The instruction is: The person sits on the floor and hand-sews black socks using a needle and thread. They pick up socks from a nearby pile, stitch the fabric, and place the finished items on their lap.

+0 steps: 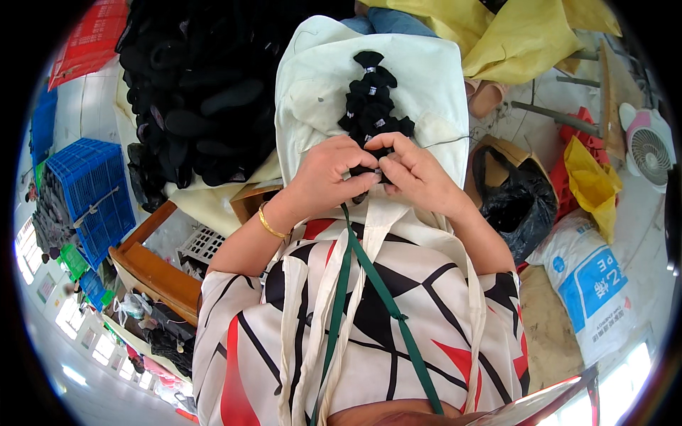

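Both hands pinched a small black sock piece between them, left hand (328, 175) and right hand (415, 174) pressed fingertip to fingertip, just below the row of bundled black socks (371, 99); fastening it seemingly came next.

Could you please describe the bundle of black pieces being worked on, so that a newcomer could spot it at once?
Find the cream cloth spread over the person's lap. Along its middle runs a string of small black pieces, its near end pinched by both hands. Unlike the loose black heap to the left, these carry pale tags.
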A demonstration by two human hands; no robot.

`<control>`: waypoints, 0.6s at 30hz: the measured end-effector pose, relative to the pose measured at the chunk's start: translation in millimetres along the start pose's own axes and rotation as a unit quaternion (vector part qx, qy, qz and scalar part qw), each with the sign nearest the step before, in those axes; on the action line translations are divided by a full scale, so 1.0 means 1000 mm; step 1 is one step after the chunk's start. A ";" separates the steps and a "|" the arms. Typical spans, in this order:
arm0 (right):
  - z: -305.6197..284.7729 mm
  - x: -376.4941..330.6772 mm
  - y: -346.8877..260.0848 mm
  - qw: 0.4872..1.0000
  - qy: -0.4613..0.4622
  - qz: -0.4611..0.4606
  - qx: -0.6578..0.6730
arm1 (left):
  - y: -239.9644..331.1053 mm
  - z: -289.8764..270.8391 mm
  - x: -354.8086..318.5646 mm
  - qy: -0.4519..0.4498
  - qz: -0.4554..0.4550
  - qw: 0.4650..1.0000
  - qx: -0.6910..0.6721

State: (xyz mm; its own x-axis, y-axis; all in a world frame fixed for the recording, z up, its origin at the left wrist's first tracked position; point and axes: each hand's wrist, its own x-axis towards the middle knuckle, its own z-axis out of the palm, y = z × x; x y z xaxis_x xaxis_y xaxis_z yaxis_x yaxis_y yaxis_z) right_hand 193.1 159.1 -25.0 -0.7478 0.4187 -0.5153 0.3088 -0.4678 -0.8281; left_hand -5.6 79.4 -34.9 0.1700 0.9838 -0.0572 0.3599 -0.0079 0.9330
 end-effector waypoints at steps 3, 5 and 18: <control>-0.002 0.001 0.008 0.934 0.156 -0.162 -0.277 | 0.001 0.001 0.001 0.051 -0.019 0.998 0.031; -0.001 -0.004 -0.004 0.861 0.197 -0.260 -0.390 | 0.003 -0.003 0.006 0.063 -0.007 0.996 0.056; 0.028 -0.045 -0.023 0.943 0.122 -0.295 -0.093 | 0.016 -0.027 0.031 0.151 0.201 0.929 0.273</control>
State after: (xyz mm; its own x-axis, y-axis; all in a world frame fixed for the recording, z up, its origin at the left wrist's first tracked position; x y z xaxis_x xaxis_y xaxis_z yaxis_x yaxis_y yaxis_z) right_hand 203.4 128.9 23.3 -0.6711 0.7407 0.0305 -0.0032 0.0382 -0.9993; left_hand -19.8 114.3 -12.1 0.1568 0.8861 0.4362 0.7477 -0.3951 0.5338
